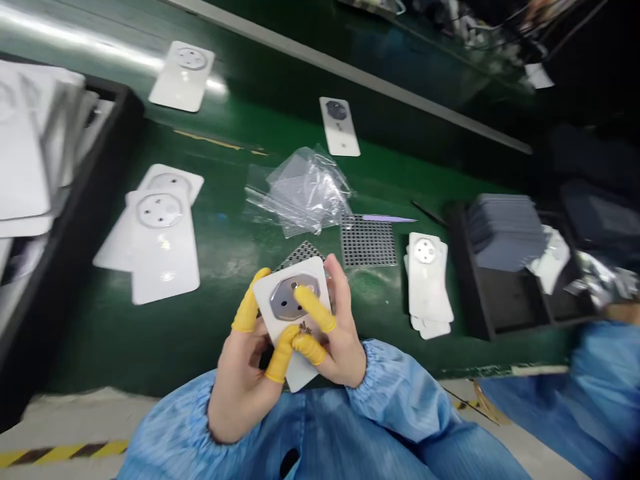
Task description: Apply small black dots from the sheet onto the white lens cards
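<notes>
A white socket faceplate [280,325] with a grey octagonal socket face [286,299] is held above the bench's front edge. My left hand [250,373] grips its left side, the yellow finger-cotted thumb lying on the front. From the right, my right hand [337,340] also holds it, with a yellow-cotted finger laid across the grey face. The right thumb, also cotted, touches near small dark marks below that face. White material shows below the plate; I cannot tell whether it is a second plate. A perforated black sheet [304,252] lies partly hidden behind the plate.
Clear plastic bags [307,190], a dotted sheet [369,243] and purple tweezers [387,219] lie ahead. White plates [167,257] lie left, beside a black tray [113,153]; another stack [429,287] lies right, near a black box [480,293]. A co-worker's blue sleeve [607,367] is far right.
</notes>
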`<state>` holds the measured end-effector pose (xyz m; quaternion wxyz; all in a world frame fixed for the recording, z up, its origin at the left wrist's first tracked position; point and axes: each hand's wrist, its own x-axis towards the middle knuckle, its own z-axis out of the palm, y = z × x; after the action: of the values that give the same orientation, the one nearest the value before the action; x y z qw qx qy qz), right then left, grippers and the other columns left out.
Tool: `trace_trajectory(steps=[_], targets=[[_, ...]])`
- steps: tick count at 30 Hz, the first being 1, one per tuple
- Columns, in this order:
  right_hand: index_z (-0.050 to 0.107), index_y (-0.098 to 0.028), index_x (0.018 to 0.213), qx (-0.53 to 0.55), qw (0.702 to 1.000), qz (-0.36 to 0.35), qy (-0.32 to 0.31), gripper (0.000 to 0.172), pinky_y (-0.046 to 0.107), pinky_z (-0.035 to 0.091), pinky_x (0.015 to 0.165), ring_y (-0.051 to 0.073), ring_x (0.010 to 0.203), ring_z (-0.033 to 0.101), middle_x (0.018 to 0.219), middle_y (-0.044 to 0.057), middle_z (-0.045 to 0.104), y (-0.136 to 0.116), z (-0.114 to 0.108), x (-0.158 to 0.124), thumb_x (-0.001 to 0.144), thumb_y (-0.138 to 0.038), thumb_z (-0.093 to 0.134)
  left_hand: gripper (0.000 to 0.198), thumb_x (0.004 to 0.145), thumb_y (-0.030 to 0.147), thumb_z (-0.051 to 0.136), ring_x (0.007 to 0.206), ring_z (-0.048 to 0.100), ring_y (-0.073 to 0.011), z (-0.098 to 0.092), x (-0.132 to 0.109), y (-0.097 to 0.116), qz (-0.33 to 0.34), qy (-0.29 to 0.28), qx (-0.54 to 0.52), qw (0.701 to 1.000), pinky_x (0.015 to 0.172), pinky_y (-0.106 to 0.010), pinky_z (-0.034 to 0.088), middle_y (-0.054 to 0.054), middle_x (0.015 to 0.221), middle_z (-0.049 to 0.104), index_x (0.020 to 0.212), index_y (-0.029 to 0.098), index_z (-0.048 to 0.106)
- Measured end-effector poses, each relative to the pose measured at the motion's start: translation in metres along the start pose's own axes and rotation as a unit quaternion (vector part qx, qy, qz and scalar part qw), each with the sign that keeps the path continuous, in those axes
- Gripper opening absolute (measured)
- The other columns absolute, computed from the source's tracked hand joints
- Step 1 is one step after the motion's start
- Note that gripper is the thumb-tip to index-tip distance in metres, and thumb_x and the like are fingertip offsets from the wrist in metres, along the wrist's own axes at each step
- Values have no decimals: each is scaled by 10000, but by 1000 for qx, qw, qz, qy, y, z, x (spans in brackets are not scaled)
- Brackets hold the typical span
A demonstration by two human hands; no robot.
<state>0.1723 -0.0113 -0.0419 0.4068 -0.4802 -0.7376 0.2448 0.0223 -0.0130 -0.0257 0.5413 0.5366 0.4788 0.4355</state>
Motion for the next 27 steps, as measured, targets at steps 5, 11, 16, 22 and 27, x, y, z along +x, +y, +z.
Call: trace_trajectory(steps=[5,11,16,22,27], targets=[[329,-253,1462,-53,977,167,123,617,392,574,924,231,1184,608,1409,108,519,27,-60,-18,904,-307,586,616,905,136,528,1119,651,-254,4,12,-5,62,-100,4,993,885,-354,586,-106,1354,583,1469,303,346],[362,-183,1459,-291,902,292,131,760,591,382,1075,368,1303,479,1396,170,511,103,-185,-47,794,-341,694,608,841,272,660,1252,492,-416,-20,23,-36,150,68,396,904,1021,-577,436,-262,1335,515,1374,83,437],[490,-204,1376,-397,905,117,99,522,564,370,1096,334,1352,413,1440,160,452,78,-142,-30,874,-267,617,641,852,389,630,1354,302,-509,-25,23,-52,161,31,529,833,1040,-640,372,-343,1444,334,1331,24,408],[571,-217,1256,-148,984,-41,-95,360,511,492,1016,271,1302,481,1337,146,572,36,-12,-3,898,-238,606,299,924,221,505,1389,308,-411,-24,27,-49,162,-1,477,864,1080,-587,361,-253,1454,360,1206,124,482],[582,-184,1230,-77,995,-56,-34,349,478,541,945,243,1211,561,1245,157,638,45,4,-9,897,-85,551,606,874,289,599,1280,478,-333,-14,25,-44,53,46,297,952,1034,-548,427,-199,1356,490,1403,186,322]])
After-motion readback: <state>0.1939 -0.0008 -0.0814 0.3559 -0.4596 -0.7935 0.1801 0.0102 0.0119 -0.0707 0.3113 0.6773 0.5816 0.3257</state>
